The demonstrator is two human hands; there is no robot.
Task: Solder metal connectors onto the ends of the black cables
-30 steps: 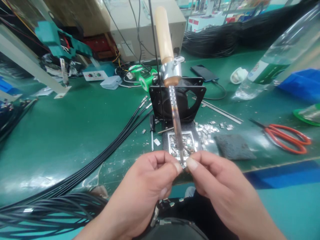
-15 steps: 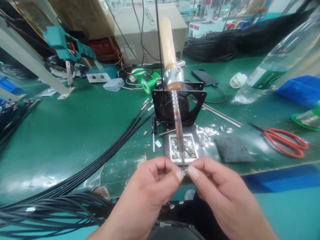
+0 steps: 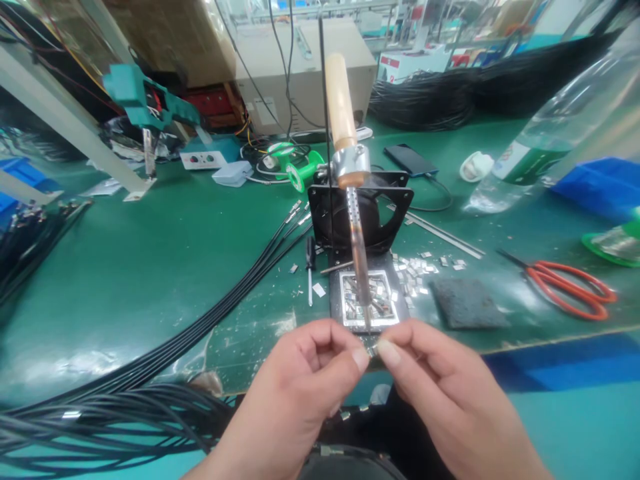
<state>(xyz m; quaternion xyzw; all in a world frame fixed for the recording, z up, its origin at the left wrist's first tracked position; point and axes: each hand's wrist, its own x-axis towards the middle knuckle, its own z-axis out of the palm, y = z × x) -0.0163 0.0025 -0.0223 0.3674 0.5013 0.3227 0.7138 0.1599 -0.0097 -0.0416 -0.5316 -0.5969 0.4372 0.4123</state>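
Observation:
My left hand (image 3: pixel 313 380) and my right hand (image 3: pixel 430 380) are closed in pinches, fingertips nearly meeting. A small shiny metal piece (image 3: pixel 372 349), mostly covered by the fingers, shows between them; its exact kind cannot be made out. Right above it points the tip of a soldering iron (image 3: pixel 359 247) with a wooden handle, clamped tip-down on a stand. Behind my fingers, at the iron's foot, a square metal tray (image 3: pixel 343 300) holds many small metal bits. A black fan frame (image 3: pixel 320 213) stands behind the iron.
Black cables (image 3: pixel 235 287) with metal ends lie at left, near a screwdriver (image 3: pixel 310 270). Loose metal plates (image 3: pixel 413 277), a dark sponge-like pad (image 3: pixel 467 303) and orange-handled scissors (image 3: pixel 570 287) lie at right. Further back are solder spools (image 3: pixel 303 172), a phone (image 3: pixel 410 160) and a plastic bottle (image 3: pixel 530 153).
Both hands stay pinched around the small metal piece beneath the iron's tip, sitting slightly lower in view. The whole scene has shifted a little down and right as the camera moved.

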